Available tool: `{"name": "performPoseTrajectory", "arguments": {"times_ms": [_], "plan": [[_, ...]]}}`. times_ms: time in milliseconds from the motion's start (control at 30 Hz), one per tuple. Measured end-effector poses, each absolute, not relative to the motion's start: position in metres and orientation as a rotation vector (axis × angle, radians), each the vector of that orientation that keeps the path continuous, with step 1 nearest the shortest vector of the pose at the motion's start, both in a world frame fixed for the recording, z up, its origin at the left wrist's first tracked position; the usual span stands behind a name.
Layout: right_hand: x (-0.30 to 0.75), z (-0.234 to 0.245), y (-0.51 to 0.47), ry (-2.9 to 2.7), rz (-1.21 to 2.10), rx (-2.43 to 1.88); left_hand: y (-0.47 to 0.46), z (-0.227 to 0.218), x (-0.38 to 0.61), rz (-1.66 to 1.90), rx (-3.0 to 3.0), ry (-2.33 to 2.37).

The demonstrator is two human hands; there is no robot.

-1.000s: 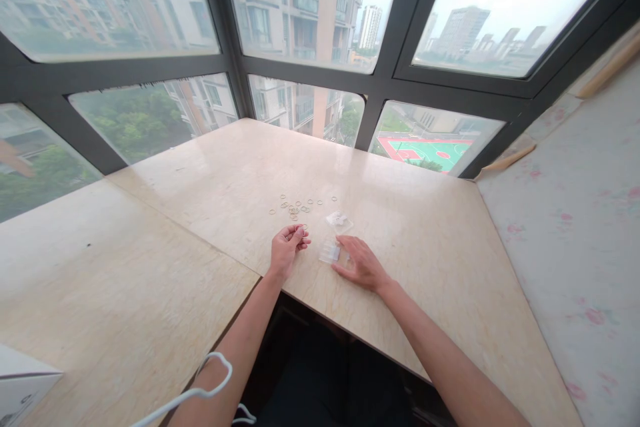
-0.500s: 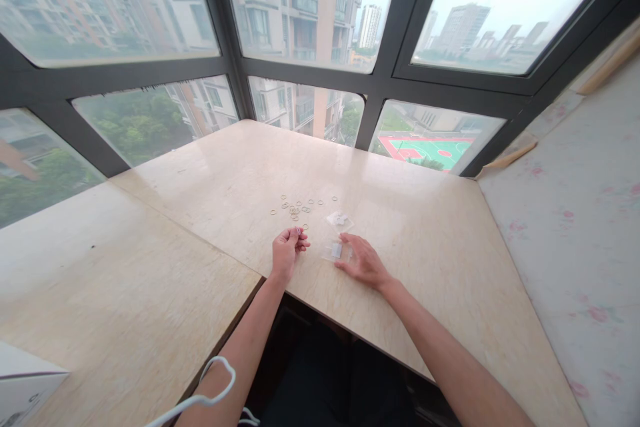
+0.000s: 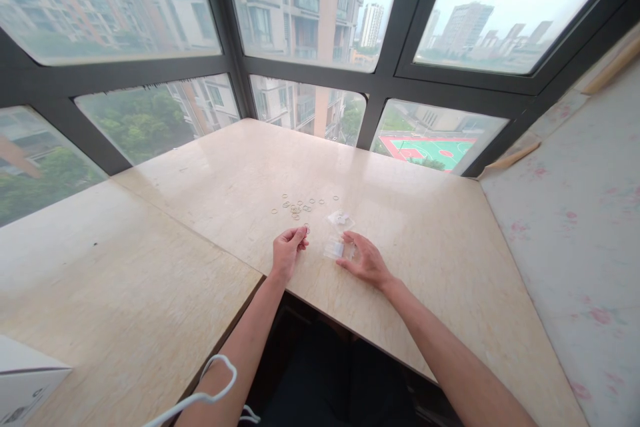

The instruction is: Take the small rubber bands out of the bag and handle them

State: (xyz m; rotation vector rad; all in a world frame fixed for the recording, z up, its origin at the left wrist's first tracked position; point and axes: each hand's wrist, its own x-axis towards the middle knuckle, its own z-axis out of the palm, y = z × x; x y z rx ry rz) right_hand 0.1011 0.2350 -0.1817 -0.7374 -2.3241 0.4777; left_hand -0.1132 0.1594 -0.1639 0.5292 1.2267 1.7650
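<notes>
My left hand (image 3: 287,252) is closed in a pinch just in front of the loose rings. A thin ring (image 3: 307,230) shows at its fingertips, partly hidden by the thumb. To the right, my right hand (image 3: 367,261) curves its thumb and fingers around the sides of a small clear plastic packet (image 3: 332,250), which has a whitish patch inside. Behind that lies another clear packet (image 3: 341,218) with small white pieces. Several thin, gold-coloured rings (image 3: 295,209) lie scattered on the pale tabletop (image 3: 240,173) beyond my left hand.
A white box (image 3: 30,380) stands at the lower left edge. A white cable (image 3: 220,377) loops over my left forearm. Dark-framed windows (image 3: 310,72) border the table's far side, and a flowered wall (image 3: 570,240) rises on the right.
My left fingertips have shifted slightly right onto the ring that lay beside them. My right hand stays around the packet, whose whitish patch looks a little different. The view has moved slightly.
</notes>
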Motion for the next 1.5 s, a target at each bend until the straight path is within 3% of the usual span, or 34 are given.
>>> {"name": "performPoseTrajectory", "arguments": {"times_ms": [1500], "plan": [[0.0979, -0.1784, 0.2288, -2.432, 0.274, -0.704, 0.1583, -0.1674, -0.1152, 1.696, 0.663, 1.198]]}}
